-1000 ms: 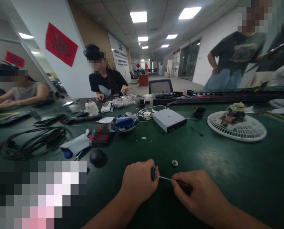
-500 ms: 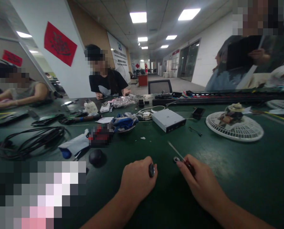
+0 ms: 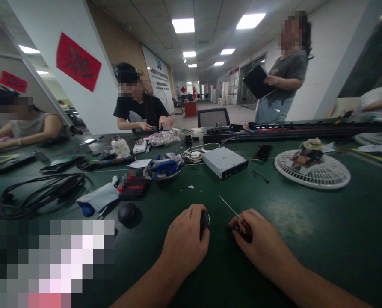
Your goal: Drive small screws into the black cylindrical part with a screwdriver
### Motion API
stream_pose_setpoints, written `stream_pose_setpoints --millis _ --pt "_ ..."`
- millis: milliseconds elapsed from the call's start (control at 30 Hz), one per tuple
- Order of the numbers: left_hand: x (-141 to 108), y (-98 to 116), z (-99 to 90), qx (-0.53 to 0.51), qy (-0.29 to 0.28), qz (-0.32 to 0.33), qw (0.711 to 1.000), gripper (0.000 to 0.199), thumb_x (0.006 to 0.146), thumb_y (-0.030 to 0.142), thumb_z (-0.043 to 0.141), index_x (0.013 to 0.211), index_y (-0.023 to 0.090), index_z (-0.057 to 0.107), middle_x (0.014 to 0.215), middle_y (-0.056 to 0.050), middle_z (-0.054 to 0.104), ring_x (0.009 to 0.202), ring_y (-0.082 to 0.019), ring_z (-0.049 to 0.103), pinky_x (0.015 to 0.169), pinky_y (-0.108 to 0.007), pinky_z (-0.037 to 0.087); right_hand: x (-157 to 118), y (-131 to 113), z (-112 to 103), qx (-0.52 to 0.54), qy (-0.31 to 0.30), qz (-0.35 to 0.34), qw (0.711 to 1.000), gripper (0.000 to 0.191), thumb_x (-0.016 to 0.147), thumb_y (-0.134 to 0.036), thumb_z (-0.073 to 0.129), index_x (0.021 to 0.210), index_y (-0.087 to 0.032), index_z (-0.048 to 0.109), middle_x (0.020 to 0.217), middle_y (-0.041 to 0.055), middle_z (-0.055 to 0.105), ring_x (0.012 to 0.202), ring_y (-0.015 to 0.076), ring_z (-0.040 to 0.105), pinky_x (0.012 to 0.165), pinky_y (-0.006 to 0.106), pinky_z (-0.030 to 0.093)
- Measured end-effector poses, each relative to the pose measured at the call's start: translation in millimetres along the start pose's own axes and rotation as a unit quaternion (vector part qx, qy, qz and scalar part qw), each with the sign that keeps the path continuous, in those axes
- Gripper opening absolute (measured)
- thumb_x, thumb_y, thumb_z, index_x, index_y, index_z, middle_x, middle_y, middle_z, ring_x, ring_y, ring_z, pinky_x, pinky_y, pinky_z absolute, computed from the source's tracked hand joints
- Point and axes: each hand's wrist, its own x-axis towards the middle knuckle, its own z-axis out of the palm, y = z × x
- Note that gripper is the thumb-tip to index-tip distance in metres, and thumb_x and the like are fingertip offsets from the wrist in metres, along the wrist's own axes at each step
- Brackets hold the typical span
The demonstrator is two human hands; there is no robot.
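Note:
My left hand (image 3: 186, 239) is closed around a small black round part (image 3: 205, 219), whose rim shows above my fingers. My right hand (image 3: 258, 235) grips a small screwdriver (image 3: 234, 216) with a dark handle, its thin metal shaft pointing up and left over the green work mat (image 3: 293, 214). A small silvery round piece (image 3: 237, 228) appears at my right fingertips, partly hidden. My hands are apart, and the black part and the screwdriver do not touch.
A black ball (image 3: 127, 214), a white and blue bag (image 3: 97, 198) and coiled black cables (image 3: 39, 196) lie left. A metal drive box (image 3: 225, 162) and white fan guard (image 3: 311, 171) stand ahead. Seated co-workers and a standing person (image 3: 283, 68) are nearby.
The small silvery piece no longer lies on the mat and now appears at my right fingertips. The standing person has moved left, holding a dark folder.

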Motion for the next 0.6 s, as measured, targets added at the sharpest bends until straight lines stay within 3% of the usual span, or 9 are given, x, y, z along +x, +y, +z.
stream_pose_setpoints --millis 133,367,467,600 --pt "0.1 -4.5 6.3 -0.028 0.017 0.016 0.999 0.036 0.083 0.013 0.054 0.118 0.022 0.054 0.109 -0.005 0.064 0.102 -0.022 0.060 0.091 -0.039 0.047 -1.0 -5.6 -3.9 0.027 0.026 -0.001 0.999 0.021 0.081 -0.014 0.055 0.096 -0.022 0.068 0.095 0.0059 0.066 0.083 0.0201 0.065 0.071 0.033 0.052" --pt "-0.3 -2.5 4.1 -0.029 0.003 0.044 0.999 0.019 0.084 0.013 0.060 0.101 0.022 0.060 0.095 -0.002 0.066 0.090 -0.020 0.060 0.082 -0.034 0.047 -2.0 -7.9 -4.8 0.085 -0.009 0.016 0.996 0.017 0.091 -0.023 0.051 0.096 -0.021 0.067 0.075 0.0013 0.066 0.062 0.0149 0.061 0.059 0.027 0.047" --pt "0.3 -1.0 1.6 -0.028 -0.008 0.082 0.996 0.022 0.086 0.015 0.062 0.106 0.024 0.061 0.102 0.000 0.067 0.094 -0.019 0.059 0.084 -0.034 0.047 -2.1 -8.1 -4.5 0.121 -0.029 0.024 0.992 0.015 0.094 -0.026 0.051 0.095 -0.021 0.064 0.082 0.0027 0.070 0.071 0.0160 0.065 0.065 0.029 0.049" --pt "0.2 -2.0 1.8 -0.032 -0.018 0.119 0.992 0.030 0.091 0.020 0.062 0.119 0.027 0.060 0.113 0.001 0.066 0.101 -0.018 0.058 0.089 -0.034 0.047 -1.3 -7.7 -4.3 0.157 -0.019 0.024 0.987 0.005 0.088 -0.025 0.062 0.084 -0.021 0.061 0.096 0.0040 0.072 0.086 0.0183 0.067 0.074 0.030 0.052"
